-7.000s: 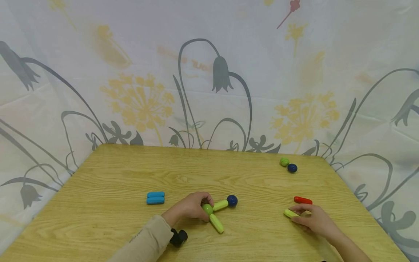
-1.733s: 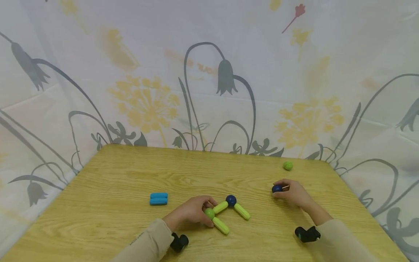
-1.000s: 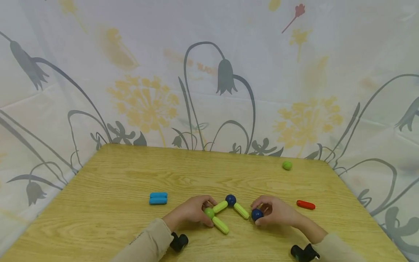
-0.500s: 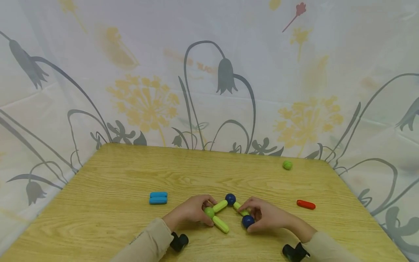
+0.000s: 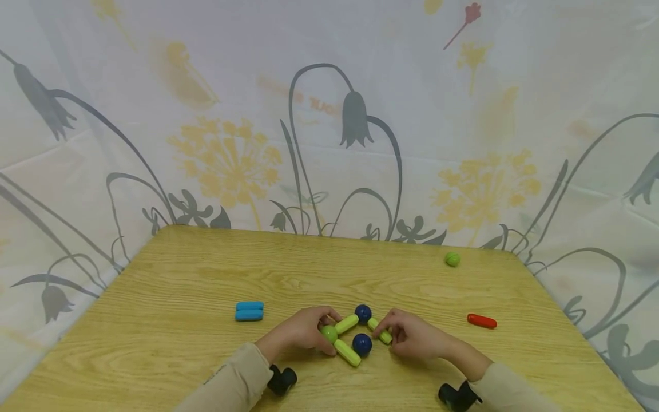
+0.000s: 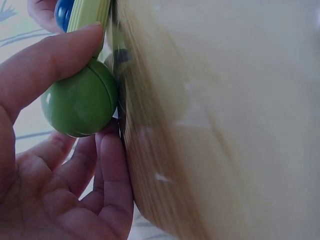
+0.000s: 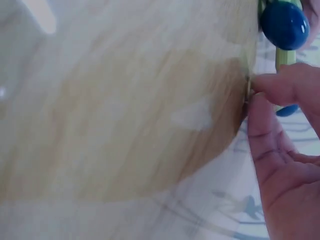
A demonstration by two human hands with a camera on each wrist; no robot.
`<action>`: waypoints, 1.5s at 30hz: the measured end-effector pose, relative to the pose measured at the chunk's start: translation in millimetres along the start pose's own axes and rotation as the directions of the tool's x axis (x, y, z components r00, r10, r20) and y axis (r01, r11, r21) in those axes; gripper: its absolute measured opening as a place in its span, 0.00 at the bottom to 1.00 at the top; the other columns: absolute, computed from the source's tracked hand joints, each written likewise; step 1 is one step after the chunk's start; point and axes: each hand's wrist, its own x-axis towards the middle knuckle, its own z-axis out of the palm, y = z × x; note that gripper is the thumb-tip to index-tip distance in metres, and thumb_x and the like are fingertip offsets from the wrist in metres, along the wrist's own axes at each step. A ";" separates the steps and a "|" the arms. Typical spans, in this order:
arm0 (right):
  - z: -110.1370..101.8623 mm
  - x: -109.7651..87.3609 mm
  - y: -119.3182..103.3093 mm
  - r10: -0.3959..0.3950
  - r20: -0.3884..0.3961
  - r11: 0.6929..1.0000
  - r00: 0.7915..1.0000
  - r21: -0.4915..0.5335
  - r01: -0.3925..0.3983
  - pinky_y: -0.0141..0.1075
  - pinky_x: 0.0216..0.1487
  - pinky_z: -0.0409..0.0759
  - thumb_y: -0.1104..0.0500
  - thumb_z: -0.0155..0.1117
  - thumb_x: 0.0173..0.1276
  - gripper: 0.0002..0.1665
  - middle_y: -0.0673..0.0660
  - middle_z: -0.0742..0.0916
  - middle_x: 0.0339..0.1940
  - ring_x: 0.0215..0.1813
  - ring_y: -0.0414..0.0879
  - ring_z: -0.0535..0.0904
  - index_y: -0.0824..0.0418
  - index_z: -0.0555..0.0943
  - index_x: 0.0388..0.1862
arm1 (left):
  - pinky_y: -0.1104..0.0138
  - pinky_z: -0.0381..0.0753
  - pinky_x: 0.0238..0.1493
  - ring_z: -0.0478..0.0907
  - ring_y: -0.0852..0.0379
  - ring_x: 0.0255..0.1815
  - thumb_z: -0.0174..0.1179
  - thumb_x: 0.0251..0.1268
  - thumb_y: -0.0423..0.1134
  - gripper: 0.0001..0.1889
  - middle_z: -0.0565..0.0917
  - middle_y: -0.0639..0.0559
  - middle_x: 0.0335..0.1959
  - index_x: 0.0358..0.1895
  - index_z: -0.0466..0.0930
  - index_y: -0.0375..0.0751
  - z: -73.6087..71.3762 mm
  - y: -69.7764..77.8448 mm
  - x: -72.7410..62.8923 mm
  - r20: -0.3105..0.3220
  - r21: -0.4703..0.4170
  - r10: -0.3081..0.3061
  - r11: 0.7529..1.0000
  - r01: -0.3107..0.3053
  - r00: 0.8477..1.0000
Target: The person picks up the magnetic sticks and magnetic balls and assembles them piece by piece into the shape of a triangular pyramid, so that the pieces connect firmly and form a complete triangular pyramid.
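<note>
My left hand (image 5: 304,332) grips a light-green magnetic ball (image 6: 80,100) between thumb and fingers on the table. Two yellow-green magnetic rods stick out from this ball: a far rod (image 5: 347,324) reaching a dark-blue ball (image 5: 363,313), and a near rod (image 5: 348,353) pointing toward me. A third yellow-green rod (image 5: 385,337) runs from that dark-blue ball toward my right hand (image 5: 419,337), whose index finger and thumb pinch it. Fingers hide part of it. A second dark-blue ball (image 5: 362,344) rests near the near rod's end, out of the hand; whether they touch is unclear.
Two blue rods (image 5: 249,311) lie side by side on the left of the wooden table (image 5: 206,366). A red rod (image 5: 481,321) lies at the right, and a green ball (image 5: 452,259) sits at the back right. A patterned curtain (image 5: 329,143) hangs behind the table.
My right hand brought the second dark-blue ball from the right and let it go by the near rod. It then moved onto the third rod. The left hand stayed on the green ball.
</note>
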 end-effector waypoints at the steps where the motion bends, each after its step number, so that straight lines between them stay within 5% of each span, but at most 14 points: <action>1: 0.3 0.3 -0.4 -0.006 -0.012 1.000 1.000 -0.002 0.006 0.31 0.31 0.74 0.73 0.61 0.57 0.20 0.53 0.75 0.37 0.31 0.37 0.70 0.59 0.81 0.48 | 0.59 0.74 0.42 0.73 0.51 0.44 0.72 0.46 0.31 0.27 0.76 0.49 0.46 0.53 0.74 0.47 -0.1 0.0 0.1 0.011 -0.002 0.005 1.000 -0.005 1.000; 6: 3.3 2.7 -3.1 -0.026 -0.057 0.999 0.998 0.019 0.028 0.32 0.36 0.76 0.69 0.62 0.61 0.17 0.52 0.78 0.39 0.35 0.38 0.73 0.62 0.81 0.50 | 0.57 0.71 0.51 0.70 0.48 0.55 0.68 0.53 0.32 0.29 0.73 0.46 0.54 0.59 0.71 0.53 -0.7 0.2 1.6 0.080 0.010 0.069 0.997 -0.070 0.994; 11: 6.6 5.7 -4.8 -0.022 -0.085 0.997 0.996 0.071 0.028 0.34 0.40 0.78 0.68 0.63 0.62 0.17 0.55 0.80 0.43 0.39 0.39 0.77 0.66 0.79 0.51 | 0.64 0.69 0.50 0.70 0.54 0.51 0.66 0.55 0.32 0.21 0.74 0.50 0.54 0.54 0.78 0.51 -1.1 0.5 3.2 0.100 0.079 0.115 0.989 -0.124 0.988; 16: 6.6 8.6 -7.5 0.011 -0.098 0.994 0.995 0.107 0.000 0.34 0.39 0.78 0.68 0.63 0.62 0.18 0.59 0.81 0.46 0.38 0.40 0.78 0.68 0.78 0.52 | 0.65 0.68 0.46 0.67 0.57 0.43 0.64 0.58 0.33 0.19 0.72 0.51 0.47 0.53 0.80 0.52 -1.6 4.2 1.6 0.122 0.158 0.106 0.980 -0.125 0.987; 30: 8.1 9.5 -13.2 0.056 -0.054 0.990 0.997 0.129 -0.049 0.33 0.40 0.78 0.73 0.60 0.58 0.29 0.64 0.78 0.52 0.42 0.44 0.80 0.70 0.72 0.61 | 0.63 0.62 0.41 0.60 0.53 0.40 0.59 0.64 0.36 0.18 0.66 0.52 0.44 0.55 0.79 0.59 2.7 8.9 -1.1 0.146 0.317 0.089 0.939 -0.131 0.985; 35: 10.2 6.4 -11.8 0.040 0.006 0.992 0.999 0.122 -0.040 0.33 0.39 0.77 0.70 0.66 0.55 0.36 0.59 0.78 0.49 0.39 0.42 0.77 0.68 0.68 0.65 | 0.64 0.60 0.40 0.59 0.53 0.39 0.58 0.65 0.35 0.17 0.64 0.53 0.42 0.54 0.79 0.57 3.0 8.2 -1.7 0.147 0.296 0.084 0.947 -0.125 0.986; 45: 12.8 6.1 -10.1 0.027 -0.004 0.992 1.000 0.120 -0.027 0.34 0.37 0.78 0.64 0.70 0.56 0.36 0.57 0.78 0.46 0.37 0.41 0.77 0.67 0.70 0.63 | 0.62 0.66 0.44 0.64 0.54 0.42 0.62 0.61 0.35 0.13 0.68 0.52 0.43 0.48 0.82 0.52 2.6 4.2 -2.0 0.107 0.192 0.084 0.976 -0.104 0.991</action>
